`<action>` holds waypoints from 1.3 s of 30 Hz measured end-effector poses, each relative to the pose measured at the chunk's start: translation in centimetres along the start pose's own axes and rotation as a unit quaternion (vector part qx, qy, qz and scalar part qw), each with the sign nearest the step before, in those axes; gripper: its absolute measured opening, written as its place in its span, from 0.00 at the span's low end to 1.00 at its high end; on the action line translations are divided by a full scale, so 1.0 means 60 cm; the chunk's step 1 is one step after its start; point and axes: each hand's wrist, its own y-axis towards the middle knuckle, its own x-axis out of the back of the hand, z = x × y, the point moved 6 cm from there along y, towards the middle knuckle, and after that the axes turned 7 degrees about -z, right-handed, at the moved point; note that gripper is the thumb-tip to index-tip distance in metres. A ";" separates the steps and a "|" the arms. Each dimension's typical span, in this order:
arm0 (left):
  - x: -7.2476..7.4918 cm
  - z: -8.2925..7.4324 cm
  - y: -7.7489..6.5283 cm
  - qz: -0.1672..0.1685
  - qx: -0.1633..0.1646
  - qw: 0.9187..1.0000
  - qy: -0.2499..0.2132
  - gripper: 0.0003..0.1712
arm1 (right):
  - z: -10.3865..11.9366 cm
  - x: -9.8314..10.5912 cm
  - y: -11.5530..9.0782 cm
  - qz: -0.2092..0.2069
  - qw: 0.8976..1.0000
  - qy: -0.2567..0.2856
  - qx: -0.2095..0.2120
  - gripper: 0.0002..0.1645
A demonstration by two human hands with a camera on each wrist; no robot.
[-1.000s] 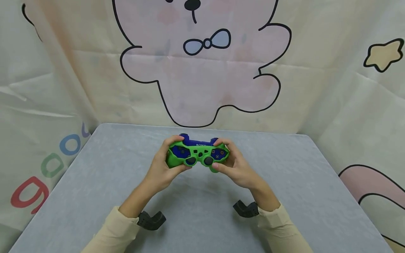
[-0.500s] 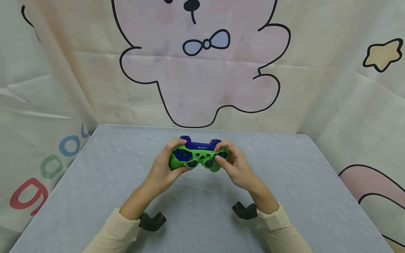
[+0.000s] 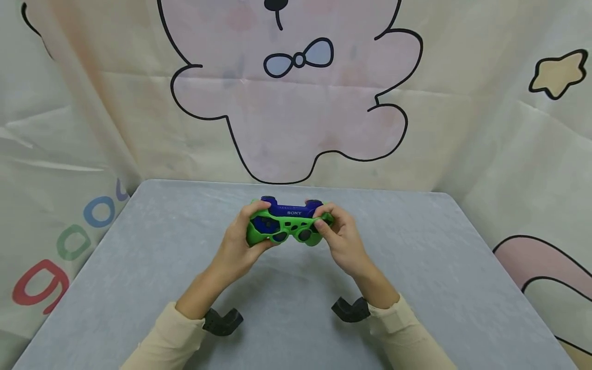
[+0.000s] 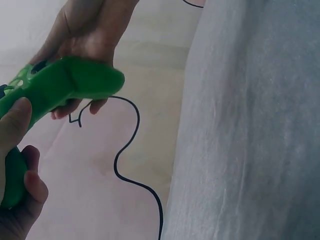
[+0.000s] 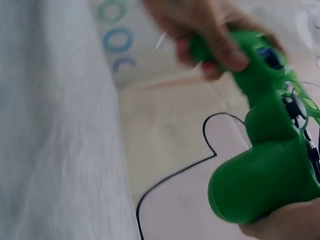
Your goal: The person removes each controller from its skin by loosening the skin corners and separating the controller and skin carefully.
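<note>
A blue Sony game controller (image 3: pixel 292 210) with a bright green silicone cover (image 3: pixel 257 235) is held up over the table between both hands. The blue top edge and shoulder buttons show outside the cover. My left hand (image 3: pixel 235 251) grips the left side, thumb below the left stick and index finger at the top corner. With thumb and bent fingers my right hand (image 3: pixel 346 245) pinches the cover at the right-hand buttons, which are mostly hidden. In the right wrist view, the rounded green underside of the grip (image 5: pixel 260 185) points down and left.
A grey cloth-covered table (image 3: pixel 296 318) lies beneath the hands. Black wrist mounts (image 3: pixel 223 322) jut from both forearms. Behind the table hangs a cream curtain (image 3: pixel 462 128) printed with a pink cartoon animal and a star.
The right thumb has moved up from beside the right stick onto the cover's right side, and the right-hand buttons have become mostly hidden. The left hand keeps its grip.
</note>
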 end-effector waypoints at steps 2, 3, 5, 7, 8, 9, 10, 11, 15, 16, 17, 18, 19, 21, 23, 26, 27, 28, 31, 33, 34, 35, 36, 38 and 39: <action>0.002 0.005 0.000 0.003 0.013 1.000 0.000 0.48 | -0.005 -0.003 0.000 0.020 0.998 0.049 -0.033 0.04; 0.003 0.007 0.001 0.005 0.017 1.000 0.000 0.49 | -0.006 -0.004 0.000 0.029 0.996 0.073 -0.045 0.03; 0.003 0.011 0.001 0.008 0.025 1.000 -0.003 0.48 | -0.008 -0.006 0.000 0.045 0.991 0.105 -0.064 0.03; 0.002 0.016 0.001 0.011 0.035 0.999 -0.010 0.49 | -0.009 -0.006 -0.002 0.062 0.988 0.120 -0.077 0.04; 0.000 0.021 0.001 0.012 0.041 0.999 -0.016 0.49 | -0.009 -0.005 -0.002 0.072 0.987 0.121 -0.081 0.05; -0.002 0.025 0.001 0.015 0.050 0.998 -0.029 0.49 | -0.009 -0.004 -0.003 0.082 0.986 0.118 -0.082 0.05; -0.004 0.029 0.001 0.018 0.060 0.997 -0.047 0.49 | -0.010 -0.002 -0.005 0.091 0.986 0.114 -0.086 0.06; -0.007 0.033 0.000 0.021 0.071 0.995 -0.066 0.49 | -0.010 0.000 -0.006 0.104 0.985 0.108 -0.087 0.06; -0.014 0.043 0.001 0.027 0.101 0.987 -0.125 0.48 | -0.009 0.009 -0.009 0.150 0.982 0.080 -0.085 0.10; -0.015 0.043 0.001 0.026 0.103 0.986 -0.131 0.48 | -0.008 0.011 -0.009 0.161 0.981 0.072 -0.084 0.10; -0.015 0.043 0.002 0.024 0.105 0.985 -0.133 0.48 | -0.007 0.013 -0.009 0.169 0.980 0.064 -0.082 0.10; -0.015 0.042 0.003 0.023 0.106 0.985 -0.134 0.48 | -0.006 0.015 -0.009 0.174 0.980 0.057 -0.082 0.11; -0.015 0.041 0.004 0.023 0.107 0.985 -0.135 0.48 | -0.006 0.017 -0.009 0.176 0.980 0.049 -0.083 0.11; -0.015 0.040 0.004 0.024 0.108 0.986 -0.126 0.48 | -0.007 0.020 -0.008 0.170 0.982 0.027 -0.083 0.11; -0.015 0.037 0.003 0.026 0.113 0.987 -0.114 0.48 | -0.008 0.020 -0.006 0.152 0.984 0.017 -0.090 0.11; -0.011 0.033 0.001 0.020 0.119 0.987 -0.106 0.49 | -0.010 0.017 -0.001 0.128 0.988 0.020 -0.087 0.15; -0.009 0.032 0.001 0.016 0.122 0.986 -0.110 0.49 | -0.011 0.016 0.000 0.121 0.988 0.030 -0.088 0.20; -0.007 0.031 0.002 0.010 0.126 0.985 -0.118 0.49 | -0.011 0.015 0.000 0.119 0.988 0.043 -0.086 0.25; 0.004 0.029 0.003 -0.015 0.135 0.979 -0.154 0.49 | -0.011 0.014 0.001 0.121 0.986 0.076 -0.082 0.40; 0.010 0.030 0.005 -0.030 0.141 0.974 -0.177 0.49 | -0.011 0.012 0.001 0.127 0.984 0.094 -0.083 0.45; 0.012 0.031 0.006 -0.035 0.142 0.971 -0.187 0.49 | -0.010 0.010 0.000 0.134 0.983 0.097 -0.082 0.47; 0.014 0.030 0.007 -0.038 0.144 0.969 -0.197 0.48 | -0.009 0.008 0.000 0.140 0.982 0.095 -0.082 0.49; 0.015 0.031 0.008 -0.040 0.144 0.967 -0.205 0.48 | -0.008 0.005 0.000 0.148 0.981 0.091 -0.081 0.49; 0.015 0.031 0.008 -0.039 0.143 0.967 -0.207 0.48 | -0.006 0.001 -0.001 0.158 0.980 0.087 -0.081 0.52; 0.015 0.030 0.008 -0.037 0.141 0.968 -0.204 0.48 | -0.004 -0.001 -0.001 0.162 0.980 0.085 -0.080 0.53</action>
